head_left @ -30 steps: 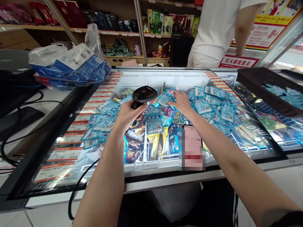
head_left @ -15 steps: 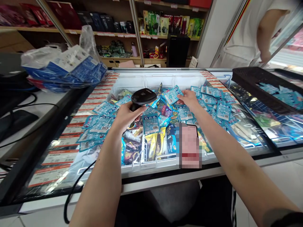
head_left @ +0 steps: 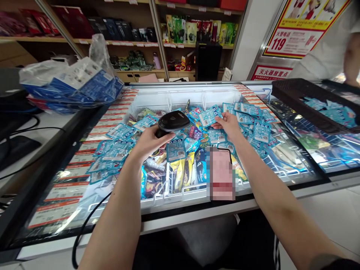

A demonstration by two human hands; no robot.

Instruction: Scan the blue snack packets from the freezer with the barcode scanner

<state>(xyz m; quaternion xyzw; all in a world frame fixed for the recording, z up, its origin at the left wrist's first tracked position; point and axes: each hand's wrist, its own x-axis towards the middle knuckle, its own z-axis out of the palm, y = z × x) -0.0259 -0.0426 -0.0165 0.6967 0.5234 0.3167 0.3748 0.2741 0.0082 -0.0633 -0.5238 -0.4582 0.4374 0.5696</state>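
My left hand [head_left: 153, 141] is wrapped round the handle of a black barcode scanner [head_left: 173, 120], whose head points to the right over the freezer's glass top. In my right hand [head_left: 228, 125] a blue packet [head_left: 208, 116] is pinched by its right edge, with its barcode side up. One blue packet [head_left: 176, 150] lies just below the scanner. More blue packets lie in a spread on the left [head_left: 116, 150] and another on the right [head_left: 262, 131]. A phone [head_left: 222, 174] rests on the glass near the front edge, its screen blurred out.
Ice cream packs [head_left: 180, 174] show beneath the glass. A plastic bag of blue boxes [head_left: 75, 84] stands at the left. At the right, a dark basket [head_left: 312, 101] holds more blue packets. A person's arm [head_left: 351, 60] is behind it. The scanner cable [head_left: 84, 221] loops down at front left.
The scanner has dipped slightly and turned a little toward the packet in my right hand. The view has shifted right, bringing wall signs into sight, and the person behind has moved right.
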